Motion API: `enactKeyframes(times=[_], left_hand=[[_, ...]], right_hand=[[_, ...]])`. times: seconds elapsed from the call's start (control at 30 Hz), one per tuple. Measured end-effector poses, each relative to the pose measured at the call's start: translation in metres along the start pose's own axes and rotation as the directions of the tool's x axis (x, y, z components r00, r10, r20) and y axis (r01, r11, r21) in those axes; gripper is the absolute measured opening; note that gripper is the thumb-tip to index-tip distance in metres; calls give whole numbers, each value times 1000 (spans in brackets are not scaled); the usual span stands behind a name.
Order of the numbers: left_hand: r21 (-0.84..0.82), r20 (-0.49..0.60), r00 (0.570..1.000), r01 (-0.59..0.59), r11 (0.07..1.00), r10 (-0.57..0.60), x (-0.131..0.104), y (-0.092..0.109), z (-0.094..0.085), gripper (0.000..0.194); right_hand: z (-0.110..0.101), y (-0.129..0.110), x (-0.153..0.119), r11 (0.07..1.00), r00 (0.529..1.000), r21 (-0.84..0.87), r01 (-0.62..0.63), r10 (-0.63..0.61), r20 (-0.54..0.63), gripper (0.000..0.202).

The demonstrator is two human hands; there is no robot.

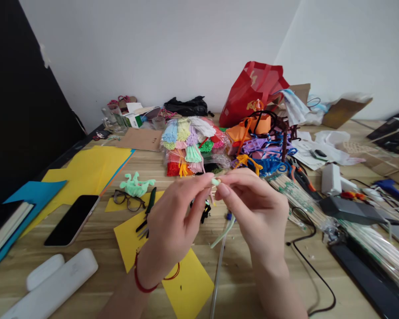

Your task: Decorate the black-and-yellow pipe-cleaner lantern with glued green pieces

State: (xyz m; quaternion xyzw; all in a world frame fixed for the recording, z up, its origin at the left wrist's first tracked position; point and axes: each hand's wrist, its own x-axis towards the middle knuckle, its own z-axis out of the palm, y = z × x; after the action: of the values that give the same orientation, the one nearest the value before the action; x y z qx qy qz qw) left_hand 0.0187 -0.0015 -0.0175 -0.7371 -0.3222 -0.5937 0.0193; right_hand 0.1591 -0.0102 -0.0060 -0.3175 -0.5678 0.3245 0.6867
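Note:
In the middle of the head view, my left hand (174,215) and my right hand (261,210) meet, fingertips nearly touching. Both pinch a pale green pipe cleaner (215,182), bent into a small bit at the fingertips. A pale green length (223,235) hangs below my right hand; whether it is the same piece I cannot tell. Behind my left wrist lie black-handled pliers (150,204) on a yellow sheet (128,239). Left of them rests a mint green pipe-cleaner shape (136,184) beside eyeglasses (129,200). Small black pieces (206,212) are partly hidden behind my fingers.
A clear bag of colored pipe-cleaner bundles (192,144) lies beyond my hands, near a red bag (255,88). At left are a phone (72,220) and white cases (61,283). A black cable (319,274), glue gun (392,190) and orange-handled pliers (304,179) lie right.

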Motion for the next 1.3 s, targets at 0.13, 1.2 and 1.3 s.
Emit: enactKeyframes(times=[0.13,1.2,1.3], left_hand=[[165,24,987,-159,973,157,0,-1,1,36],[3,43,999,-3,1000,3,15,-1,-6,24],[-4,32,999,-16,1000,17,13,0,-4,21]], right_hand=[[4,1,-2,998,998,50,-50,52,-36,21],[-3,-3,-4,998,993,-60,-1,8,121,23],[-3,-5,-4,999,995,-32,-14,18,103,22]])
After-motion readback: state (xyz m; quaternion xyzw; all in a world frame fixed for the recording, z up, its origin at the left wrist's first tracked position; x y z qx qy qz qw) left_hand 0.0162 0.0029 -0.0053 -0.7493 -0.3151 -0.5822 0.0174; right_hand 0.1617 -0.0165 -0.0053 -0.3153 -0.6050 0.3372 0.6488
